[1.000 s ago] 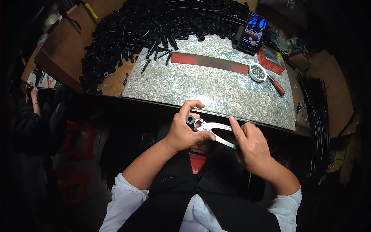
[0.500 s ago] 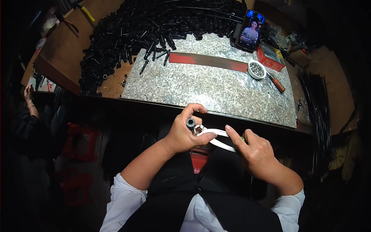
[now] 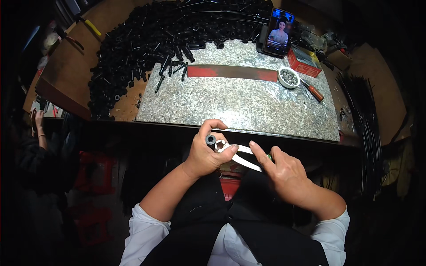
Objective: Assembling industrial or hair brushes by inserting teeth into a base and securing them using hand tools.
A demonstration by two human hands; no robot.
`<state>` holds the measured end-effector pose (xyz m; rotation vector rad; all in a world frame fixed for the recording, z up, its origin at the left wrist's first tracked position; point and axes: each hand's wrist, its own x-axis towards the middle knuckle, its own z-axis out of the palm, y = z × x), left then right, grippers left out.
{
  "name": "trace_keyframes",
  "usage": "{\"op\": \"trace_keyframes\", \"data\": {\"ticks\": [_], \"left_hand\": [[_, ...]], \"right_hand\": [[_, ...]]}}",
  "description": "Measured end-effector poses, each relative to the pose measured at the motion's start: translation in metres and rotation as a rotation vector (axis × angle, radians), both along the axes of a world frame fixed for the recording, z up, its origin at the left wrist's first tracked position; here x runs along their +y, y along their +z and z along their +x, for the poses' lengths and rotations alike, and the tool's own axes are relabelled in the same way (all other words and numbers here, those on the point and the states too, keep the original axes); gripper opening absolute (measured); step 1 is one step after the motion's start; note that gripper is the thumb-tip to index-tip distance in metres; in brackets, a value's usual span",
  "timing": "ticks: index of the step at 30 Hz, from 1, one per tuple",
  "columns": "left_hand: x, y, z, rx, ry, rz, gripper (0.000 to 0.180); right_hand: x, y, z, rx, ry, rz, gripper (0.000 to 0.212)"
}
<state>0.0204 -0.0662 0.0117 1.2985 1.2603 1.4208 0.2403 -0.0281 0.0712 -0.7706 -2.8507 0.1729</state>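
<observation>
My left hand (image 3: 199,153) is wrapped round a short black tube (image 3: 211,140), its open round end facing up, just off the table's front edge. Silver-white pincers (image 3: 246,163) lie with their jaws right beside the tube, and my left thumb presses on them near the pivot. Farther along, my right hand (image 3: 286,172) grips the handles, its index finger stretched along the upper one. A bit of green shows by its fingers. The handles stand slightly apart. Whatever the jaws bite on is too small to make out.
A heap of black tubular parts (image 3: 133,48) covers the table's back left. On the speckled board (image 3: 248,106) lie a red-and-dark strip (image 3: 230,72), a white bowl (image 3: 281,79) of small metal pieces and a screwdriver (image 3: 316,93). A phone (image 3: 278,33) stands behind. Black strands (image 3: 366,128) hang right.
The whole view has shifted slightly, moving the table and my hands a little leftward. My grip on the tube and pincers looks the same. A co-worker's hand at far left has moved slightly.
</observation>
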Motion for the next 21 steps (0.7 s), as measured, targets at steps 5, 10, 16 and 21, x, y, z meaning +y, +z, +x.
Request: {"op": "trace_keyframes", "data": {"ticks": [5, 10, 16, 21], "left_hand": [[0.004, 0.003, 0.001, -0.043, -0.043, -0.007, 0.055], [0.006, 0.0, 0.004, -0.034, -0.034, 0.031, 0.06], [-0.001, 0.001, -0.007, -0.114, 0.137, 0.144, 0.06], [-0.018, 0.064, -0.039, -0.179, 0.148, 0.521, 0.058]], "right_hand": [[0.003, 0.008, 0.004, -0.027, 0.0, -0.105, 0.073], [0.004, 0.013, 0.01, -0.034, 0.012, -0.102, 0.074], [0.016, 0.024, 0.023, -0.049, -0.08, -0.078, 0.069], [0.069, 0.003, 0.037, -0.002, -0.254, -0.041, 0.065]]}}
